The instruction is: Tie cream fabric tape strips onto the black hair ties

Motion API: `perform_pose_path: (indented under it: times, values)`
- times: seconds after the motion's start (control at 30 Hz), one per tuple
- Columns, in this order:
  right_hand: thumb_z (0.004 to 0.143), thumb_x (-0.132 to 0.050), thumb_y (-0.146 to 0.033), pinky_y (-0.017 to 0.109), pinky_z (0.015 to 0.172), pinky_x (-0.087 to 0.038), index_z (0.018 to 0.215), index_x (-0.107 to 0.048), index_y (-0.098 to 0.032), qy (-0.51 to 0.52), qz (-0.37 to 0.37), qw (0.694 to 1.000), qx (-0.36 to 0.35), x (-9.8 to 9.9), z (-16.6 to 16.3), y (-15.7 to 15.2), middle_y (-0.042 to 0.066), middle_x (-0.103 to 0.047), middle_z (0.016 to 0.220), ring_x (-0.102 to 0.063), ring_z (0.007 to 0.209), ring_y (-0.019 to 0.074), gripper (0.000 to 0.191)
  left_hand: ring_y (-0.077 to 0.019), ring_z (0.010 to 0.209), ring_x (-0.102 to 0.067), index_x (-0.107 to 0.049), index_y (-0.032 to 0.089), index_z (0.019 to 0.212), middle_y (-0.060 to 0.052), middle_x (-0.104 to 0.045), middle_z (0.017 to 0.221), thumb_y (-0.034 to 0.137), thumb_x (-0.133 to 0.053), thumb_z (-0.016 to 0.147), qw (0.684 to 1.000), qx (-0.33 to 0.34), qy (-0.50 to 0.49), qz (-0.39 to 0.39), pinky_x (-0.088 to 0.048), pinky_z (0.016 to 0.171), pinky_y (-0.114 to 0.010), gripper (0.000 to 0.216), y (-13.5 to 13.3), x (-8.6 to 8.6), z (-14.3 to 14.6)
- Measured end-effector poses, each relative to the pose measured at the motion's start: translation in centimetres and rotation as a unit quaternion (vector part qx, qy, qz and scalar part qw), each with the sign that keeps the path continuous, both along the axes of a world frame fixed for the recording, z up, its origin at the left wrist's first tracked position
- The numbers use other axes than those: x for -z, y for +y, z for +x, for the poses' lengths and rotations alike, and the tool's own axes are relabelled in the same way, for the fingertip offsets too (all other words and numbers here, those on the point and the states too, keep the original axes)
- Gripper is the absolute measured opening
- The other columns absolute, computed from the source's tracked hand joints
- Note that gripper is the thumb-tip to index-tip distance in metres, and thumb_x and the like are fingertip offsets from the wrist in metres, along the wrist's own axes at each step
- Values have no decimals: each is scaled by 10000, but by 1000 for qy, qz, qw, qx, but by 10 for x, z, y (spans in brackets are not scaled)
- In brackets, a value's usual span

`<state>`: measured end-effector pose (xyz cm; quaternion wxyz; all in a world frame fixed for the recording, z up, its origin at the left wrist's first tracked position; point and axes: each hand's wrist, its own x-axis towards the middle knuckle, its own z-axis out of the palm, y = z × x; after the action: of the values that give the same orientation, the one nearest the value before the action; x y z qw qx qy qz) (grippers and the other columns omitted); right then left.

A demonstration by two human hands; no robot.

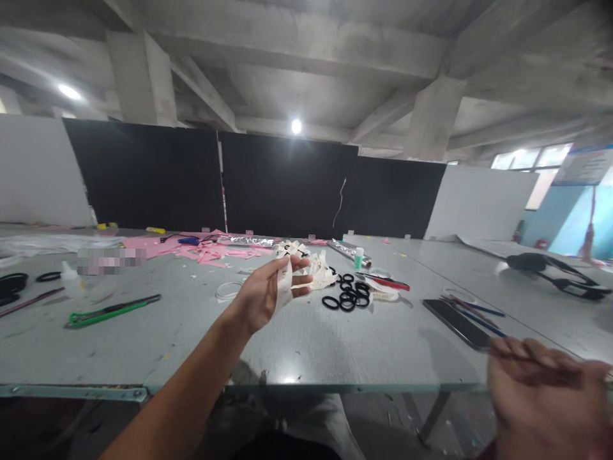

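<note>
My left hand (261, 297) is over the middle of the table, palm turned inward. A pale strip with faint print (284, 284) hangs at its thumb and crosses the palm, while the other fingers stretch out to the right. Just beyond the fingertips lies a heap of similar pale strips (322, 271). Several black rings (353, 295) are piled to the right of them. At the lower right, near the table's front edge, my right hand (546, 390) is blurred with its fingers curled in; whatever they may hold is hidden.
A green-handled tool (110, 312) lies at left, near a small white bottle (68, 271). Pink scraps (215, 249) spread along the back. A green-labelled bottle (359, 258) stands behind the rings, beside a red-and-black tool (390, 282). A phone (454, 322) and black straps (558, 271) lie right.
</note>
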<state>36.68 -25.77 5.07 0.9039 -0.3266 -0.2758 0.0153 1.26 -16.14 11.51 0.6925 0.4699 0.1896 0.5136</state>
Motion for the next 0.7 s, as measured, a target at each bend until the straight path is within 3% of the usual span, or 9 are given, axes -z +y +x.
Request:
perform_pose_path:
  times: [0.07,0.13,0.17,0.23,0.3,0.37,0.5,0.63,0.7]
  values:
    - [737,-590,-424,405,474,-238,434,-414,-274,11,7,993,-117,-11,-30,16,-32,-221,492,-313,416,135,382,-244,954,-606,-618,156,833,-99,-594,1191,318,-518,838,999,-14,36,35,-464,862,-407,191,0,0,-2]
    - [653,-706,-229,396,537,-341,712,-567,-309,-43,-19,992,-117,-21,-68,24,-18,-421,566,-428,504,157,171,-258,1036,-564,-616,148,762,-99,-588,1205,325,-507,835,989,-49,104,96,-417,914,-403,221,-1,-2,-2]
    - [667,-705,-206,406,604,-391,835,-584,-314,-112,-45,988,-99,-27,-88,25,4,-528,688,-503,596,175,233,-260,1066,-542,-614,145,725,-96,-587,1209,328,-496,835,979,-68,142,131,-393,935,-396,244,-3,-3,-3]
    - [759,-637,-228,409,743,-438,853,-611,-264,-302,-110,939,-125,-37,-125,25,50,-580,911,-557,851,209,104,-251,1067,-528,-601,144,661,-87,-595,1196,332,-469,837,957,-86,203,190,-370,943,-380,290,-7,-6,-3]
    - [802,-573,-216,408,819,-442,951,-616,-260,-445,-121,875,-145,-47,-157,24,60,-567,1019,-528,998,226,162,-231,992,-550,-587,143,629,-85,-626,1125,329,-448,835,944,-65,235,223,-386,903,-362,311,-10,-8,-3]
    - [800,-554,-175,422,891,-422,1071,-590,-257,-523,-122,830,-150,-56,-181,26,70,-550,1094,-506,1054,229,286,-196,858,-570,-594,139,643,-83,-659,976,318,-447,828,938,-35,255,233,-415,816,-332,297,-13,-9,-3]
    - [797,-523,-121,403,904,-421,1200,-530,-232,-600,-139,772,-154,-66,-208,39,87,-555,1121,-504,1061,226,418,-145,676,-535,-631,138,708,-39,-625,729,278,-440,829,920,-33,303,248,-412,667,-278,266,-17,-11,-5]
    - [788,-499,-89,379,864,-427,1154,-561,-212,-628,-155,752,-131,-67,-216,54,82,-590,1068,-529,996,218,391,-144,714,-532,-609,150,638,-24,-612,705,231,-455,815,906,-59,311,280,-420,722,-268,249,-22,-15,-9]
    - [782,-465,-58,359,858,-425,1116,-575,-216,-633,-151,744,-149,-67,-215,59,68,-604,1065,-538,990,203,385,-149,727,-540,-619,148,634,-29,-618,708,227,-456,813,914,-34,294,277,-424,755,-274,254,-22,-16,-11]
